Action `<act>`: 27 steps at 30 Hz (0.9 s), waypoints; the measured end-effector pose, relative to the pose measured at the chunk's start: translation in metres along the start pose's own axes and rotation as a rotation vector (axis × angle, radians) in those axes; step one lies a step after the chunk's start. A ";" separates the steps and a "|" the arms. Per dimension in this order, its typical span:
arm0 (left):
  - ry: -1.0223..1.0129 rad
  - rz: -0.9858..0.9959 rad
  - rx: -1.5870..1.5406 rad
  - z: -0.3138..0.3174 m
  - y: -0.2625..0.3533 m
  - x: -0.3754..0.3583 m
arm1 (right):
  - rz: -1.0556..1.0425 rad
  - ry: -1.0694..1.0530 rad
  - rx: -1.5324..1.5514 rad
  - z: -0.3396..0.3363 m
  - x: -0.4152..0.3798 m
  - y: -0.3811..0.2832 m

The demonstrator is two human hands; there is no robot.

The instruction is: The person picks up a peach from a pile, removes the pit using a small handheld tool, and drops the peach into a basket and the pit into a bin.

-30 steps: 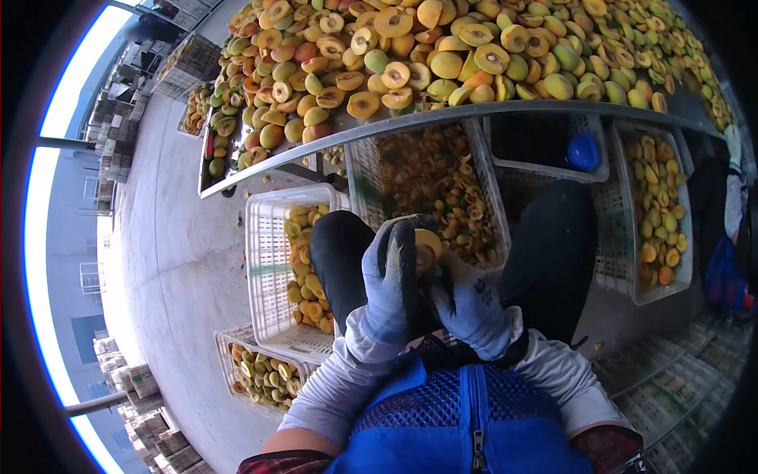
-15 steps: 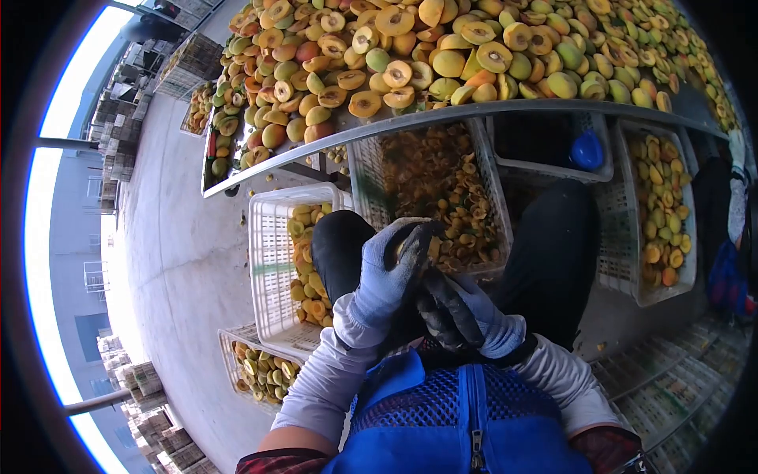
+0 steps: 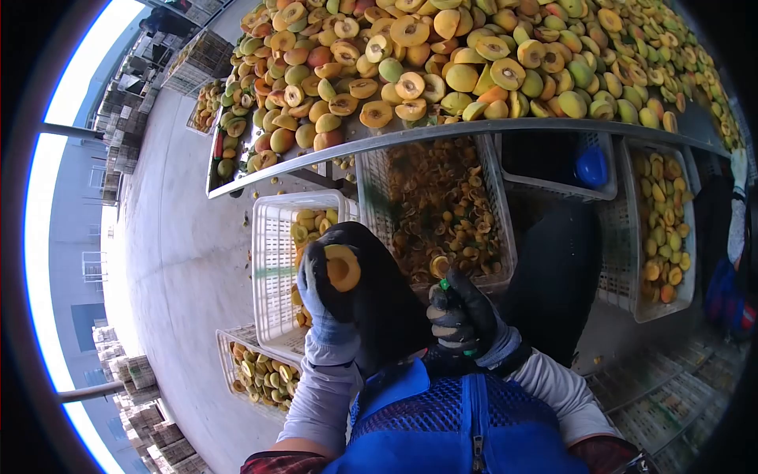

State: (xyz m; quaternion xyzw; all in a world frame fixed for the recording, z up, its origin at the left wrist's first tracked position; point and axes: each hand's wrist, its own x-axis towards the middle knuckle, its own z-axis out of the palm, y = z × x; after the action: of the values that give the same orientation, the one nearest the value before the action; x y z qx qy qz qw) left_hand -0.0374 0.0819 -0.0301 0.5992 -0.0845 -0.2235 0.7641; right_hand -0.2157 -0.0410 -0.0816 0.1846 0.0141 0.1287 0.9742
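Observation:
My left hand (image 3: 322, 288), in a grey-blue glove with dark fingers, holds a halved yellow fruit (image 3: 343, 268), its hollow cut side facing up, above the white crate at the left. My right hand (image 3: 462, 317), gloved too, is closed round a small tool with a green handle (image 3: 444, 284). At the tool's tip is a small round orange-brown piece (image 3: 439, 266), over the crate of brown scraps (image 3: 442, 213) between my knees. The tool's blade cannot be made out.
A metal-edged table (image 3: 474, 128) heaped with halved fruit spans the front. Below it stand a white crate (image 3: 264, 261), a crate of fruit (image 3: 663, 229) and a bin with a blue object (image 3: 591, 167). Another person's sleeve (image 3: 737, 213) shows at the far right.
My hands were together in the middle and have moved apart. My left hand went left and now shows the fruit half; my right hand shows the green-handled tool. The view has tilted slightly.

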 end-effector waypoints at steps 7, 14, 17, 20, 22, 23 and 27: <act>-0.034 0.187 1.379 -0.047 0.050 0.114 | -0.053 0.169 -0.067 -0.002 0.010 -0.022; -0.153 -0.056 1.941 0.029 0.003 0.274 | -0.149 0.445 -0.057 -0.002 0.019 -0.038; -0.289 -0.017 1.958 0.025 -0.004 0.294 | -0.267 0.787 -0.261 0.020 0.026 -0.037; -0.305 0.144 1.510 0.018 -0.007 0.277 | -0.269 0.707 -0.217 0.009 0.023 -0.038; -0.299 0.072 0.712 0.023 -0.001 0.234 | -0.294 0.759 -0.294 0.022 0.022 -0.034; -0.320 -0.074 0.369 0.032 0.006 0.202 | -0.302 0.808 -0.383 0.033 0.024 -0.032; -0.517 -0.295 -0.135 0.059 0.000 0.088 | -0.574 0.629 -0.775 0.047 0.038 -0.021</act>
State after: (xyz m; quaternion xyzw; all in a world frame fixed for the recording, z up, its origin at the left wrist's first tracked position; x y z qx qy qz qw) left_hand 0.0167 -0.0088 -0.0268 0.4763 -0.1732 -0.4823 0.7145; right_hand -0.1706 -0.0668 -0.0444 -0.2442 0.3046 -0.0962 0.9156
